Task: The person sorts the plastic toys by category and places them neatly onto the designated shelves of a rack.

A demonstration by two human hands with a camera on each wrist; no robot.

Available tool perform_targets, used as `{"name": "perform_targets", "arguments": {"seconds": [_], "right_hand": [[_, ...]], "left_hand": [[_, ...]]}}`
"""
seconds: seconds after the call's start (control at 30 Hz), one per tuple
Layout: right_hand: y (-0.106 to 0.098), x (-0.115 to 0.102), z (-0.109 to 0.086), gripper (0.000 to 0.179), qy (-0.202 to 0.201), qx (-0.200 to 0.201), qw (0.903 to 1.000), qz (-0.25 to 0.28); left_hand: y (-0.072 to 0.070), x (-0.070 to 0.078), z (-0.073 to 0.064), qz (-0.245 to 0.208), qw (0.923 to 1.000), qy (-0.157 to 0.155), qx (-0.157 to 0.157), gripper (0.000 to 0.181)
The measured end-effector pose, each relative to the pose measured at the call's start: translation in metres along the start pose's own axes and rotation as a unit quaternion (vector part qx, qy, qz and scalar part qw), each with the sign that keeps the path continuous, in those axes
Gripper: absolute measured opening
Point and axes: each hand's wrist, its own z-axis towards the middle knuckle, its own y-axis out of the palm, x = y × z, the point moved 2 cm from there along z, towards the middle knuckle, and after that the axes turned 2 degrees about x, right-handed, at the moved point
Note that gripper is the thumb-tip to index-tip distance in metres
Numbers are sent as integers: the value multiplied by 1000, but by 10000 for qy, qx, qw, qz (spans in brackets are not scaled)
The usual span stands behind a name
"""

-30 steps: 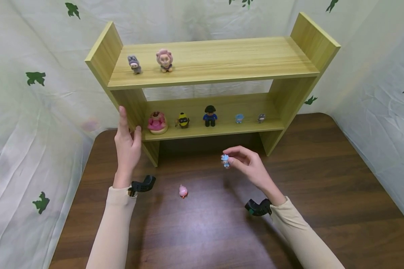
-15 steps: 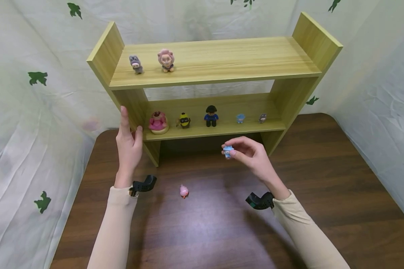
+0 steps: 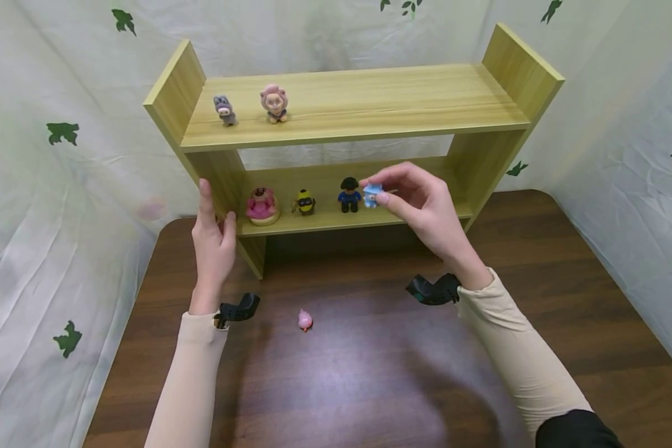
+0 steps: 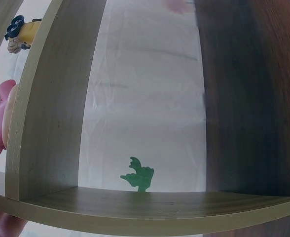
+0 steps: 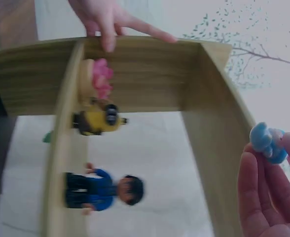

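In the head view my right hand (image 3: 425, 202) pinches a small light-blue figurine (image 3: 372, 195) between thumb and fingertips, in front of the lower shelf board. The right wrist view shows the same blue figurine (image 5: 268, 142) at the fingertips. To its left on that board stand a figure in blue with a black hat (image 3: 349, 195), a yellow goggled figurine (image 3: 304, 203) and a pink bear figurine (image 3: 262, 206). My left hand (image 3: 214, 249) holds the left side panel of the wooden shelf (image 3: 215, 180), thumb on the inner side, index finger stretched along it.
On the top board are a grey rabbit-eared figurine (image 3: 224, 111) and a pink lion-like figurine (image 3: 274, 104). A small pink figurine (image 3: 305, 320) lies on the brown table (image 3: 336, 379). My right hand hides the right part of the lower board.
My right hand has lifted the blue figurine from low over the table up and forward to the lower board. It now covers two small figurines there. The left hand stays in place.
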Motion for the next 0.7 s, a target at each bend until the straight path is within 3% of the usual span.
{"name": "perform_targets", "arguments": {"seconds": [0.27,0.7], "right_hand": [[2,-24,32,19,-746,-109,9968,-248],[7,-39,61,16,-863,138,9958,-274]], "left_hand": [[0,-1,0,1,10000,33,18,91],[0,-1,-1,-15,10000,8,9,92]]}}
